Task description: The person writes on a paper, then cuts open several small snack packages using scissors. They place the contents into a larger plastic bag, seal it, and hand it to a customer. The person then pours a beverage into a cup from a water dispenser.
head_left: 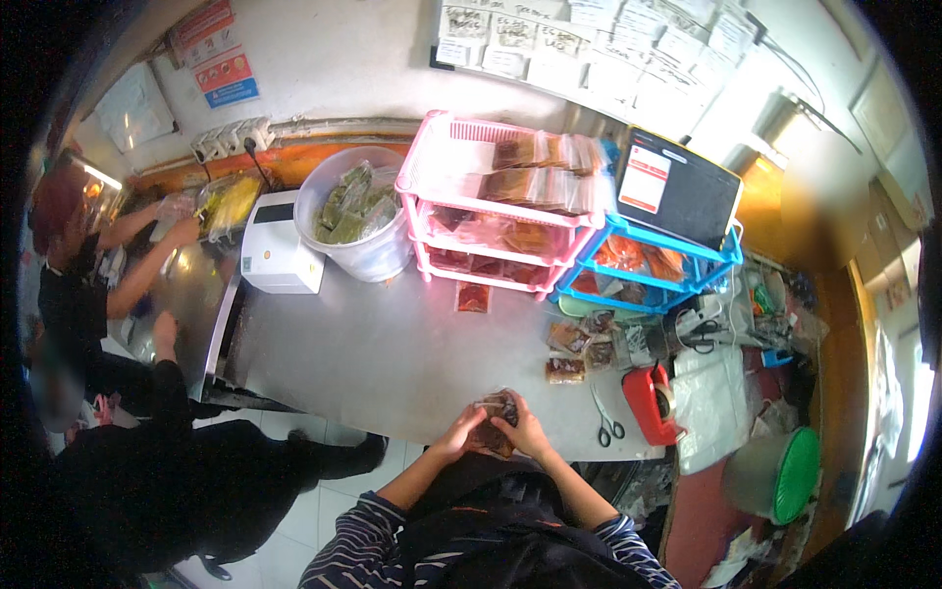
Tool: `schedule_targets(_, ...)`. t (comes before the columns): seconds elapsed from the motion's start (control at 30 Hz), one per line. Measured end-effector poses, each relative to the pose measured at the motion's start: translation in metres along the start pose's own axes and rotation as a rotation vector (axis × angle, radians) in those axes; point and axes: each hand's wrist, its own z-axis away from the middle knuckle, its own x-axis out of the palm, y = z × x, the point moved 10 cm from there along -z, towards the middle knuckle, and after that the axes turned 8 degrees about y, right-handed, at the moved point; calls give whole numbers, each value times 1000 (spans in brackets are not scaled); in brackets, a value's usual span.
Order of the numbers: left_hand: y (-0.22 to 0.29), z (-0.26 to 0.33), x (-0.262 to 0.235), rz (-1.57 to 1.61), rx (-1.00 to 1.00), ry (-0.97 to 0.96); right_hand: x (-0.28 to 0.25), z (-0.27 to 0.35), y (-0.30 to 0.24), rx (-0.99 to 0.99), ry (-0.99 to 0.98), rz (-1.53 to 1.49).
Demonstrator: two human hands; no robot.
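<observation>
Close to the front edge of a steel table point(363, 344), both of my hands are closed round a clear plastic packet of dark brown filling point(497, 404). My left hand point(459, 432) grips its left side, and my right hand point(524, 432) holds it from the right with the fingers bent over it. Part of the packet is hidden behind my fingers. Ahead of my hands, a small reddish-brown packet point(473, 297) lies at the foot of a pink rack point(429, 162). Several similar packets point(569, 339) lie to the right, near scissors point(606, 422) with dark handles.
The pink rack and a blue rack point(677, 294) hold many packets. A tub of green leaves point(314, 236) and a white machine point(280, 245) stand left. A red tape dispenser point(648, 402), clear bags point(708, 412) and a green-lidded container point(790, 476) are right. People work at left.
</observation>
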Motion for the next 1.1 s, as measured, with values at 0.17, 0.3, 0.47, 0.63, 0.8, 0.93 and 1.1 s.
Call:
schedule_targets(0.17, 20, -16, -16, -252, 237, 57, 10, -17, -17, -5, -110, -235)
schedule_targets(0.3, 68, -25, 1, -18, 186, 78, -28, -66, -62, -113, 53, -370)
schedule_targets(0.47, 138, -36, -2, 62, 306, 74, -77, -200, -170, -425, 354, -216)
schedule_targets(0.63, 149, -7, -28, 244, 432, 106, -4, -346, -194, -605, 130, 700)
schedule_targets(0.8, 123, 52, -91, 252, 417, 387, -2, -396, -178, -543, 20, 846)
schedule_targets(0.93, 111, 77, -115, 255, 416, 470, -15, -395, -170, -531, 35, 857)
schedule_targets(1.1, 108, 73, -117, 260, 447, 452, -20, -399, -168, -513, 75, 850)
